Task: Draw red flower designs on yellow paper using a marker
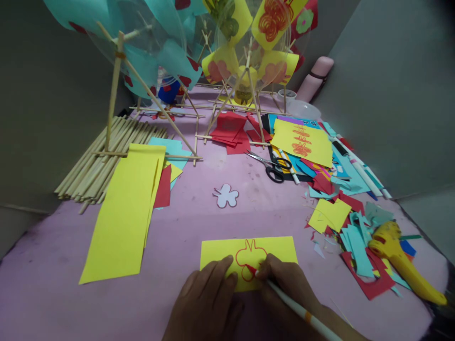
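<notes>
On a yellow paper strip (280, 249) near the front edge is a red outline of a butterfly (250, 247). My right hand (289, 289) pinches a white marker (302, 312), whose red tip touches the lower part of the outline. At the strip's lower left, my left hand (209, 298) lies flat on the paper with its fingers spread a little. Above the strip a small white butterfly cutout (226, 196) rests on the pink tabletop (188, 208).
Long yellow sheets (121, 222) and wooden sticks (103, 161) lie left. Scissors (272, 166), paper scraps (359, 246) and a yellow glue gun (405, 263) are at right. Stick frames with paper wheels (249, 71) stand behind, near a pink bottle (314, 78).
</notes>
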A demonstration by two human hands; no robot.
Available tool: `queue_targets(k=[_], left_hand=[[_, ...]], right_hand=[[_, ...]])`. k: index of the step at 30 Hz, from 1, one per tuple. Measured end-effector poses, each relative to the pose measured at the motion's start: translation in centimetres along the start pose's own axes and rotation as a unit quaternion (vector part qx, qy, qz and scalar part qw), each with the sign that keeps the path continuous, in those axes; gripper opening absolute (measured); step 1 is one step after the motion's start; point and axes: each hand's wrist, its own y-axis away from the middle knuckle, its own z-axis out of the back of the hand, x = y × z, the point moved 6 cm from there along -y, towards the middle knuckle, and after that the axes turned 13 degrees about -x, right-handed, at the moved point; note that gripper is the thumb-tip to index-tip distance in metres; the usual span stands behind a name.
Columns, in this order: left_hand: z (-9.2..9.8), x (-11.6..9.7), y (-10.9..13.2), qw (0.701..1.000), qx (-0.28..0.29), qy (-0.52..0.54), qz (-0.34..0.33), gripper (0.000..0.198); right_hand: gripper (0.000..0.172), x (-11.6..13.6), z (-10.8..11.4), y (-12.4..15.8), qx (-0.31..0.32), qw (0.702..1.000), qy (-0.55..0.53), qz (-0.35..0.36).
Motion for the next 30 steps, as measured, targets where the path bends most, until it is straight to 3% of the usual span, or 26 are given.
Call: queue_targets(k=[5,10,14,20,24,30], left_hand=[[0.0,-0.1,0.0,1.0,-0.012,-0.003,0.002,0.025],[-0.3,0.0,0.3,1.0,0.016,0.001,0.005,0.025],[-0.1,0.0,0.0,1.0,0.003,0.003,0.007,0.025],[0.1,-0.1,-0.3,1.0,-0.01,-0.001,0.005,0.025],[-0.2,-0.1,0.1,1.0,0.013,0.001,0.01,0.025],[0.2,-0.2,-0.4,1.0,-0.016,-0.005,0.003,0.026]], right_hand=[[0.012,0.1,-0.1,0.3,0.019,1.0,-0.004,0.023],[0.02,-1.4,-1.3,-0.6,0.031,0.998,0.036,-0.048],[0.023,-1.8,-1.6,-0.8,0.043,0.992,0.052,-0.103],[0.011,-0.2,-0.5,0.0,-0.003,0.999,0.019,0.034],[0.011,-1.0,-1.1,0.0,-0.007,0.999,0.026,0.031],[0.012,-1.5,-2.1,-0.2,0.03,0.998,0.051,0.016]])
